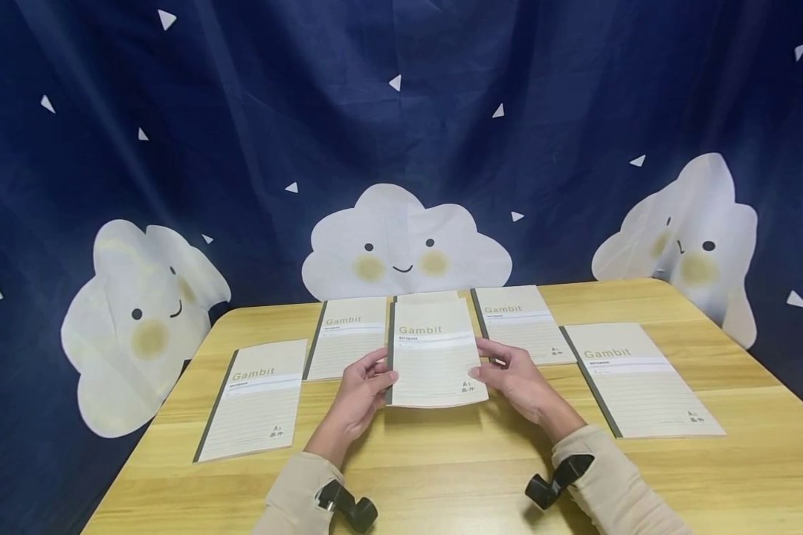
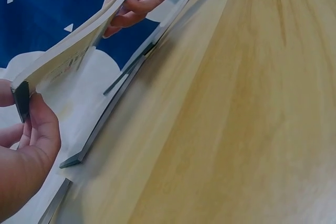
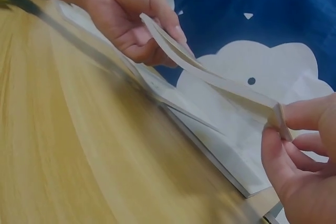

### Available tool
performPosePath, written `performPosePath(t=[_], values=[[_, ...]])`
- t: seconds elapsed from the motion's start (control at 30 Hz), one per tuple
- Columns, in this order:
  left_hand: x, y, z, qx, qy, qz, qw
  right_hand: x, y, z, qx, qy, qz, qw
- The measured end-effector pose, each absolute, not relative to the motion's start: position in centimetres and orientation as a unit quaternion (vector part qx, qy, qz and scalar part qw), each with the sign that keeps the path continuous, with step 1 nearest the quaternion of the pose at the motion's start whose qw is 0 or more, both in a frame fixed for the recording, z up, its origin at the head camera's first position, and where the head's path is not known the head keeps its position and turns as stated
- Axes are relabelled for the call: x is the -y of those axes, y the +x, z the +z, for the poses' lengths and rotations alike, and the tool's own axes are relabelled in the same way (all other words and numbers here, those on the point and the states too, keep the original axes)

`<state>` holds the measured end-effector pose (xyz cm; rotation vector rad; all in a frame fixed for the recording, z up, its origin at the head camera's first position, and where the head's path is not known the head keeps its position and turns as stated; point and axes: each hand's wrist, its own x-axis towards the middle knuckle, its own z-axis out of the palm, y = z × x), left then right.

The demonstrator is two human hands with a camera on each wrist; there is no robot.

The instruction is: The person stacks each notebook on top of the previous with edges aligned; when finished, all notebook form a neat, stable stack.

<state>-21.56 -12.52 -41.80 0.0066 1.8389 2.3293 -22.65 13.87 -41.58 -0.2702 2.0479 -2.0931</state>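
A cream notebook (image 1: 435, 364) with a dark spine and "Gambit" on its cover is held up off the table, its top tilted away. My left hand (image 1: 363, 390) pinches its spine edge between thumb and fingers, low on the left. On the opposite edge, my right hand (image 1: 518, 379) pinches the notebook likewise. The left wrist view has the left hand (image 2: 31, 156) at the dark spine, and the pages bow slightly between both hands. From the right wrist, my right hand (image 3: 304, 156) grips the near corner.
More notebooks like it lie in an arc on the wooden table (image 1: 428, 475): one far left (image 1: 257, 401), one left of centre (image 1: 348, 338), one right of centre (image 1: 525, 327), one far right (image 1: 645, 383). Another notebook (image 1: 426, 296) peeks out behind the held one. A blue cloud-print curtain (image 1: 401, 134) hangs behind.
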Motion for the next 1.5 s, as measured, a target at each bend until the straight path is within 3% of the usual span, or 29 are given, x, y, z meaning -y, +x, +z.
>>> performPosePath(t=[0.2, 0.57, 0.77, 1.5], values=[[12.2, -21.9, -42.1, -0.637, 0.012, 0.766, 0.087, -14.1, -22.5, -41.4, -0.762, -0.077, -0.642, 0.044], [11.5, -22.8, -42.4, -0.747, 0.017, 0.665, 0.015, -14.1, -23.3, -41.2, -0.826, -0.084, -0.558, -0.009], [11.4, -23.7, -41.9, -0.793, 0.025, 0.608, -0.012, -14.1, -24.5, -41.3, -0.848, -0.118, -0.516, -0.03], [11.4, -26.5, -41.7, -0.906, 0.08, 0.415, -0.027, -13.6, -28.3, -41.6, -0.9, -0.175, -0.395, -0.063]])
